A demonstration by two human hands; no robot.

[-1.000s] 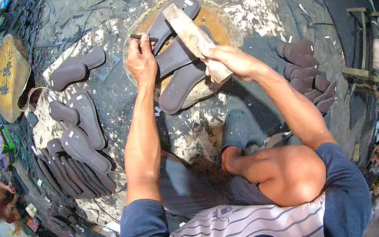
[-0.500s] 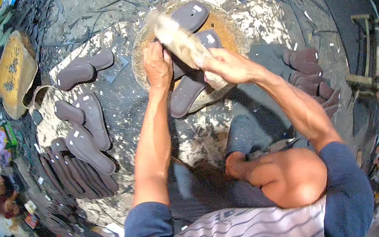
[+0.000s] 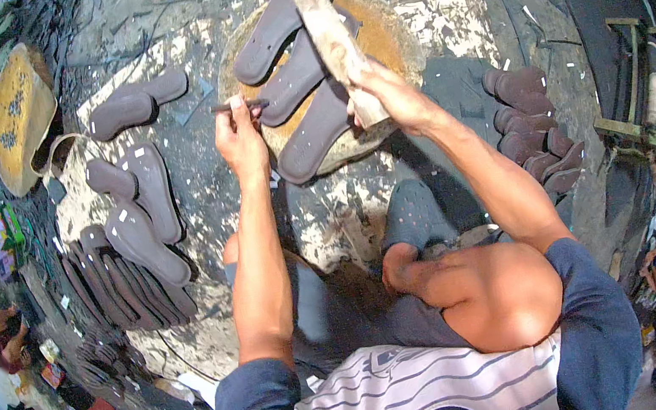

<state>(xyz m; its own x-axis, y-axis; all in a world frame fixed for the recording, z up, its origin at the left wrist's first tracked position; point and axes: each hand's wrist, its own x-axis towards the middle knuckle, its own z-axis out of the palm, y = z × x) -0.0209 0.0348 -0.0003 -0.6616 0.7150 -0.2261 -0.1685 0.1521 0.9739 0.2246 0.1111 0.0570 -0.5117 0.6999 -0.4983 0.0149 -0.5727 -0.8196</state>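
Three dark brown shoe soles lie side by side, slanting, on a round wooden block [image 3: 391, 32]: a far sole [image 3: 272, 38], a middle sole [image 3: 293, 83] and a near sole [image 3: 318, 131]. My left hand [image 3: 240, 140] is closed on a short dark rod, seemingly a punch [image 3: 223, 108], at the block's left edge; its tip reaches the end of the middle sole. My right hand [image 3: 395, 96] grips a rough pale wooden mallet [image 3: 329, 33], held slanting above the right part of the soles and hiding some of them.
Left of the block lie paired soles [image 3: 123, 113], more loose soles [image 3: 154, 190] and a row of stacked soles [image 3: 122, 285]. Several soles [image 3: 520, 93] pile up at the right. A yellow-topped block [image 3: 18, 117] stands far left, a wooden frame [image 3: 643, 82] far right. Scraps litter the floor.
My left hand has drawn back left from the soles and now shows the dark rod level. The mallet, blurred over that hand before, has swung right and more upright, uncovering the soles.
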